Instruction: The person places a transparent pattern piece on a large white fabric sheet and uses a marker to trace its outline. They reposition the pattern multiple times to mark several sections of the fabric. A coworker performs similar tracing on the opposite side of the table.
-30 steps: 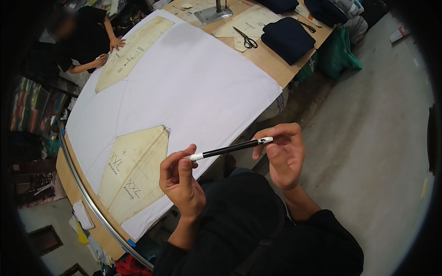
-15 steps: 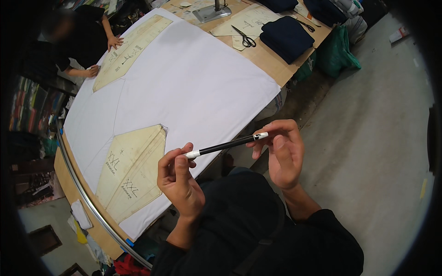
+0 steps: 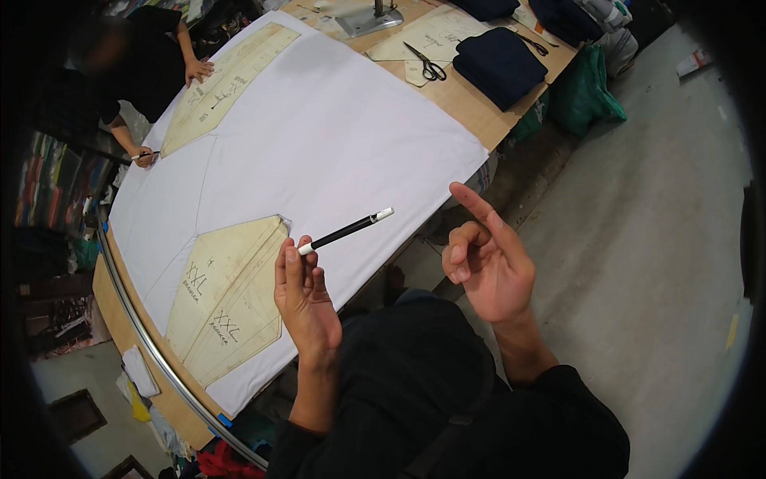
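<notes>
Between the thumb and fingertips of my left hand [image 3: 309, 310] is a slim black pen [image 3: 343, 232] with white ends, gripped at its lower left end. Its far end tilts up to the right, in the air over the near edge of white cloth [image 3: 359, 136]. My right hand [image 3: 499, 279] is apart from the pen and holds nothing; its index finger stretches out and the other fingers bend. A cream pattern piece [image 3: 231, 299] with handwritten marks lies on the cloth left of my left hand.
Across the table a person's hand [image 3: 144, 157] holds a pen beside another long pattern piece [image 3: 239, 84]. Black scissors [image 3: 428, 64], folded navy fabric [image 3: 500, 70] and a metal machine base [image 3: 369, 22] occupy the far end. A metal rail [image 3: 142, 326] curves along the left table edge.
My right hand has let go of the pen's end and raised its index finger. My left hand has shifted slightly left with the pen. The other person's near hand has moved down-left.
</notes>
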`<state>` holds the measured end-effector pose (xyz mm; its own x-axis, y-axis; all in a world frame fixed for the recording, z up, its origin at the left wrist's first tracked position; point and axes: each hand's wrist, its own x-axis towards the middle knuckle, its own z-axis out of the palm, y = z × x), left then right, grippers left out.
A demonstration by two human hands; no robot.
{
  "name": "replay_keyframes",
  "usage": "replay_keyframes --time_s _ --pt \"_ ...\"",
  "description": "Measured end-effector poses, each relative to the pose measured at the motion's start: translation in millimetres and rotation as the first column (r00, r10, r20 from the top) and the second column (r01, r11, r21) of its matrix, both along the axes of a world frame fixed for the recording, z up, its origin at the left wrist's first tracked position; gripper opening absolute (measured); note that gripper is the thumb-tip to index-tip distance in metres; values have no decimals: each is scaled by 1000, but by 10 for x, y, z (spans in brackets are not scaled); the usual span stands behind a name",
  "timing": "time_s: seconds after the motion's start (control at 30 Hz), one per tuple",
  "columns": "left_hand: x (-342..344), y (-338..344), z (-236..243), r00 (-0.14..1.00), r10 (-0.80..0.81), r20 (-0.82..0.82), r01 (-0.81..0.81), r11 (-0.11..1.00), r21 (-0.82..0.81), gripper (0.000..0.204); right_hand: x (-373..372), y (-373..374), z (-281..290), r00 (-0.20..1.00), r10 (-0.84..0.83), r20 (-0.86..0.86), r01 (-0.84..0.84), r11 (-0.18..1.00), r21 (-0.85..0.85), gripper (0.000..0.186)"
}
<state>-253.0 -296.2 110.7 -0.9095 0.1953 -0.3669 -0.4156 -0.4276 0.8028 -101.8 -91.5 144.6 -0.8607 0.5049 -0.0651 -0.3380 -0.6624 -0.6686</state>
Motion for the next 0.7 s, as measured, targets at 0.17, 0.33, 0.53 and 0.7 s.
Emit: replay_keyframes --time_s 0.17,0.33,0.53,0.7 --pt "-39 -120 -136 999 14 50 -12 999 -41 46 -142 -124 -190 996 -86 37 86 996 -1 28" --pt "-269 -310 -681 996 -84 -36 80 990 -115 43 -399 -107 -1030 964 -106 244 7 926 377 19" --pt "-525 -1042 -1495 996 6 89 11 982 -190 48 -371 -488 -1712 937 -18 349 -53 979 194 31" --pt "-668 -1479 -1741 986 134 95 -111 970 -217 39 -375 -559 -1119 996 -46 78 19 948 317 40"
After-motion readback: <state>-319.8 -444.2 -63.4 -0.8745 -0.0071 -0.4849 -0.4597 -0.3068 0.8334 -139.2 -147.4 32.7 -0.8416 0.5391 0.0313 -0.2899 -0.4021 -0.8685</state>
